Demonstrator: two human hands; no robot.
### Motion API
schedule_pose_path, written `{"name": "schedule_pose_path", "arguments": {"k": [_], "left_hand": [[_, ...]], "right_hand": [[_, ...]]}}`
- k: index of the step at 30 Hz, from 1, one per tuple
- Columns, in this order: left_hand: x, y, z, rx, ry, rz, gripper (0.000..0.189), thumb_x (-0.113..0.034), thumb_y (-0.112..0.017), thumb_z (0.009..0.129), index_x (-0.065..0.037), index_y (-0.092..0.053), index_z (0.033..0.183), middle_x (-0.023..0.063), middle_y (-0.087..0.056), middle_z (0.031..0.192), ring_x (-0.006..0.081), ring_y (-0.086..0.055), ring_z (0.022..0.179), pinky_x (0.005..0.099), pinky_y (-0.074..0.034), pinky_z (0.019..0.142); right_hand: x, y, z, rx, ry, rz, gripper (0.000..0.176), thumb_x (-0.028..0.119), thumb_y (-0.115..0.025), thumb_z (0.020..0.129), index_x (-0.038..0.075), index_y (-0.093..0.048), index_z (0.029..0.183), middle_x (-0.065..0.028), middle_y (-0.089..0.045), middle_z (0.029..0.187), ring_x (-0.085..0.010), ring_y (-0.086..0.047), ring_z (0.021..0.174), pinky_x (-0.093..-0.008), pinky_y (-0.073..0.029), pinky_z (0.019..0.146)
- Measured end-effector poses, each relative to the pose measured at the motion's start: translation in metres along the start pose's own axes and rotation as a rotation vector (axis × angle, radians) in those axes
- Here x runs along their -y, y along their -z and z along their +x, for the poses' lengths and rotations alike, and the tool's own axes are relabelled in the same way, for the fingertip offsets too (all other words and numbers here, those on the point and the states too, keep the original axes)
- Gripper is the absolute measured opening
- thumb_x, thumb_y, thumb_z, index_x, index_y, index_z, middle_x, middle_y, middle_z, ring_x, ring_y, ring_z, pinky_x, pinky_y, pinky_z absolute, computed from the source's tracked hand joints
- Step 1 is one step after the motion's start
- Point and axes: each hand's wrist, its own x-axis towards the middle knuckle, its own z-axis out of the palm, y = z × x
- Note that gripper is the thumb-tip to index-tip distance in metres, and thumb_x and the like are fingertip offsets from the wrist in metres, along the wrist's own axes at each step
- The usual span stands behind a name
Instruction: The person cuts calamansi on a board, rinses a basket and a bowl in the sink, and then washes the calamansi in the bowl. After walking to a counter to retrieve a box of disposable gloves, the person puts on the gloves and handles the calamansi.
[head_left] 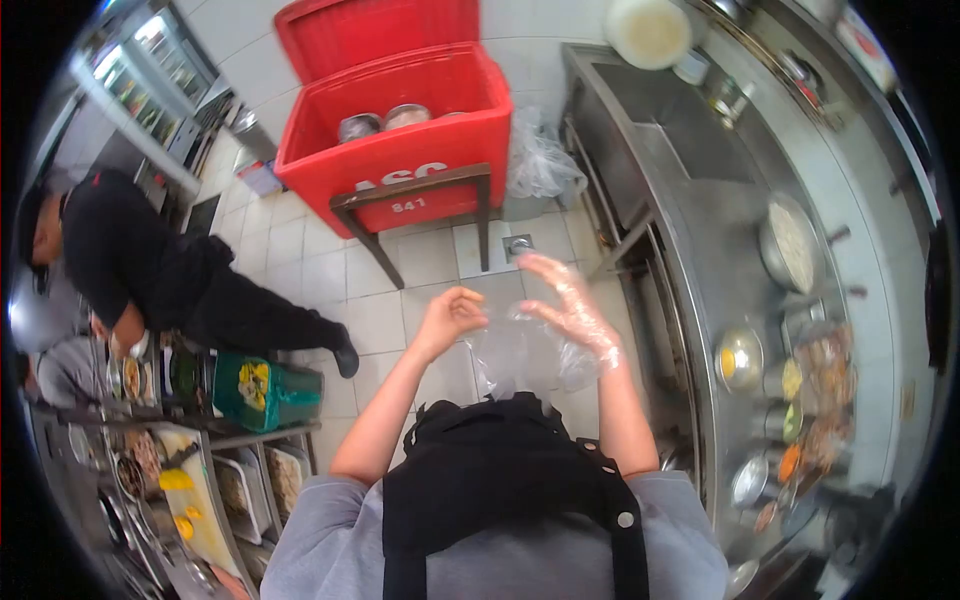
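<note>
My right hand [573,312] wears a thin clear plastic glove, its loose cuff bunched at the wrist. The fingers of that hand are spread and raised. My left hand [450,322] is bare, with its fingers curled and the fingertips at the edge of a second clear plastic glove [500,355]. This glove hangs limp between my two hands, in front of my black apron [500,480]. Its see-through film makes its exact outline hard to follow.
A red cooler box [400,180] with its lid up holds metal containers. On my right runs a steel counter [690,270] with a sink and several bowls. To the left a person in black [150,260] bends over a worktable, near a green bin [300,395].
</note>
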Motion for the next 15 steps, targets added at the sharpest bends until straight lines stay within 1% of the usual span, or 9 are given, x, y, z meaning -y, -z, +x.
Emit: {"name": "schedule_pose_path", "arguments": {"k": [3,5,7,8,10,11,13,14,15], "left_hand": [[-0.006,0.005,-0.009,-0.099,-0.127,0.084,0.038,-0.004,-0.075,0.083,-0.002,-0.055,0.115,0.0056,-0.067,0.090,0.0124,-0.065,0.085,0.0276,-0.053,0.079],[0.011,0.020,-0.018,-0.244,-0.172,0.149,0.043,-0.002,-0.076,0.081,-0.003,-0.052,0.117,0.0067,-0.067,0.093,0.0153,-0.066,0.088,0.0288,-0.053,0.080],[0.017,0.043,-0.029,-0.438,-0.144,0.159,0.043,-0.001,-0.077,0.078,-0.003,-0.054,0.114,0.0063,-0.064,0.093,0.0175,-0.065,0.086,0.0293,-0.053,0.079],[0.025,0.059,-0.035,-0.492,-0.135,0.145,0.043,-0.001,-0.077,0.078,-0.003,-0.054,0.114,0.0063,-0.064,0.093,0.0175,-0.065,0.086,0.0293,-0.053,0.079],[0.046,0.090,-0.052,-0.792,-0.319,0.413,0.040,-0.006,-0.079,0.078,-0.003,-0.055,0.110,0.0052,-0.060,0.087,0.0174,-0.063,0.080,0.0286,-0.052,0.077],[0.041,0.104,-0.064,-0.836,-0.299,0.408,0.040,-0.006,-0.079,0.078,-0.003,-0.055,0.110,0.0052,-0.060,0.087,0.0174,-0.063,0.080,0.0286,-0.052,0.077],[0.031,0.136,-0.083,-1.181,-0.210,0.894,0.037,-0.009,-0.080,0.079,-0.003,-0.057,0.107,0.0057,-0.057,0.090,0.0155,-0.062,0.082,0.0270,-0.052,0.075],[0.035,0.155,-0.089,-1.209,-0.193,0.896,0.037,-0.009,-0.080,0.079,-0.003,-0.057,0.107,0.0057,-0.057,0.090,0.0155,-0.062,0.082,0.0270,-0.052,0.075],[0.039,0.172,-0.095,-1.205,-0.011,0.553,0.035,-0.012,-0.079,0.080,-0.004,-0.057,0.105,0.0074,-0.057,0.094,0.0163,-0.061,0.082,0.0274,-0.052,0.075]], "right_hand": [[0.021,-0.049,0.041,0.307,0.050,0.038,0.070,0.030,-0.076,0.081,0.011,-0.048,0.142,-0.0177,-0.047,0.144,-0.0335,-0.045,0.133,-0.0445,-0.038,0.110],[0.023,-0.084,0.059,0.383,0.085,0.071,0.065,0.024,-0.072,0.084,0.011,-0.047,0.142,-0.0188,-0.053,0.138,-0.0367,-0.049,0.126,-0.0459,-0.042,0.105],[0.025,-0.120,0.090,0.439,-0.056,0.028,0.050,0.015,-0.069,0.086,0.007,-0.056,0.133,-0.0194,-0.063,0.124,-0.0351,-0.063,0.109,-0.0441,-0.048,0.095],[0.022,-0.139,0.104,0.485,-0.024,0.029,0.050,0.015,-0.069,0.086,0.007,-0.056,0.133,-0.0194,-0.063,0.124,-0.0351,-0.063,0.109,-0.0441,-0.048,0.095],[0.015,-0.176,0.129,0.578,0.057,-0.090,0.032,0.012,-0.066,0.086,0.003,-0.066,0.116,-0.0198,-0.070,0.104,-0.0348,-0.068,0.096,-0.0421,-0.052,0.085],[0.023,-0.194,0.140,0.617,0.085,-0.087,0.032,0.012,-0.066,0.086,0.003,-0.066,0.116,-0.0198,-0.070,0.104,-0.0348,-0.068,0.096,-0.0421,-0.052,0.085],[0.040,-0.229,0.166,0.523,0.021,0.000,0.020,0.015,-0.066,0.085,0.000,-0.069,0.099,-0.0235,-0.069,0.094,-0.0394,-0.065,0.096,-0.0466,-0.050,0.084],[0.046,-0.250,0.180,0.545,0.043,0.003,0.020,0.015,-0.066,0.085,0.000,-0.069,0.099,-0.0235,-0.069,0.094,-0.0394,-0.065,0.096,-0.0466,-0.050,0.084],[0.051,-0.272,0.195,0.465,-0.012,0.030,0.019,0.015,-0.066,0.086,0.000,-0.069,0.097,-0.0232,-0.069,0.092,-0.0381,-0.066,0.093,-0.0454,-0.051,0.082]]}}
